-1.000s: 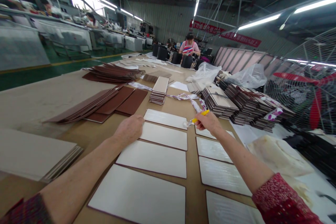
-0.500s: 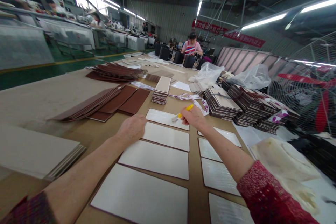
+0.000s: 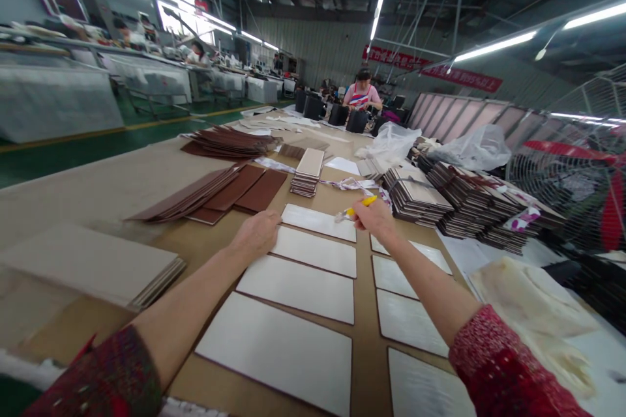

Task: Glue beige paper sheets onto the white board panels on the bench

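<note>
My right hand (image 3: 375, 217) is closed around the yellow handle of a small brush (image 3: 366, 202). The pale brush head touches the farthest white panel (image 3: 313, 219) near its right end. At that panel's left end lies my left hand (image 3: 258, 232), its fingers curled and pressed together, with the fingertips hidden at the edge. Nearer to me, more white panels (image 3: 300, 287) with dark rims form a column, widening toward the front. A second column of white panels (image 3: 408, 319), with a streaky shine, runs to the right, partly beneath my right forearm.
Brown sheets (image 3: 229, 192) lie fanned at left, behind a grey board stack (image 3: 92, 260). A small panel stack (image 3: 309, 166) stands ahead, and tied stacks (image 3: 415, 192) sit at right near a caged fan (image 3: 577, 169). A co-worker (image 3: 362, 91) is at the far end.
The brush has moved a little to the right along the farthest panel. My left hand stays at the panel's left end. The whole view has shifted slightly.
</note>
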A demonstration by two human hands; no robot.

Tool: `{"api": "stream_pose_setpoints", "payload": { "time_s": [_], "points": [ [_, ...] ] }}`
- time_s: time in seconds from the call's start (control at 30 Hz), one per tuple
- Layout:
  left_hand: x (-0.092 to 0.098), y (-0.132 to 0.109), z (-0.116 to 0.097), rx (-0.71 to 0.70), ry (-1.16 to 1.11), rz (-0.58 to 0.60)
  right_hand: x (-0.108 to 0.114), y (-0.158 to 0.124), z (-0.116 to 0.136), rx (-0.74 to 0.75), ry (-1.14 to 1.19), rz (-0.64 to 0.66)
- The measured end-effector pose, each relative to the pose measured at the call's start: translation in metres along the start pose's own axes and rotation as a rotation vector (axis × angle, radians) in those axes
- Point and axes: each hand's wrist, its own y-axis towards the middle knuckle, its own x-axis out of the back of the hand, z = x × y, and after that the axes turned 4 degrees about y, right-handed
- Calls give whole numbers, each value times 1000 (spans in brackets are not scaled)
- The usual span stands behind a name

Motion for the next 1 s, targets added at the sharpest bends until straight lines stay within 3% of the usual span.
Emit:
{"api": "stream_pose_setpoints", "payload": {
  "time_s": [0.1,0.2,0.3,0.43,0.63,1.0],
  "points": [
    [14,-4,-1,36,14,-51,15,-16,7,35,133,15],
    [25,-18,-4,-7,29,9,14,-32,16,26,265,76],
    [25,-37,-8,-70,36,98,-1,-42,18,-12,356,159],
    [17,-55,-9,-62,35,111,-31,-48,16,-40,413,243],
    [11,-59,0,-44,-46,99,-64,-53,23,10,425,310],
    [12,-64,5,-39,-135,36,-98,-49,28,15,320,345]
  ]
}}
